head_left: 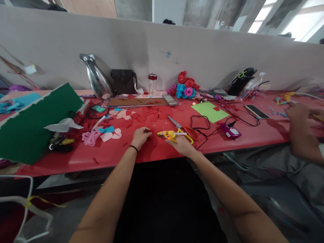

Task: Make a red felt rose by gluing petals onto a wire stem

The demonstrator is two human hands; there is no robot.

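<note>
One wide view looks forward and down from the wearer's head, above the black clothing on the torso (167,202), which fills the bottom middle. The bare left forearm (108,185) and bare right forearm (222,185) rise from the lower edge, close to the lens, to the left hand (141,137) and right hand (182,144) near the centre. Beyond the torso, the long red-covered table (141,150) crosses the frame, seen obliquely from above; the pale upright partition (126,44) behind it faces the camera, and the view reaches over its top
</note>
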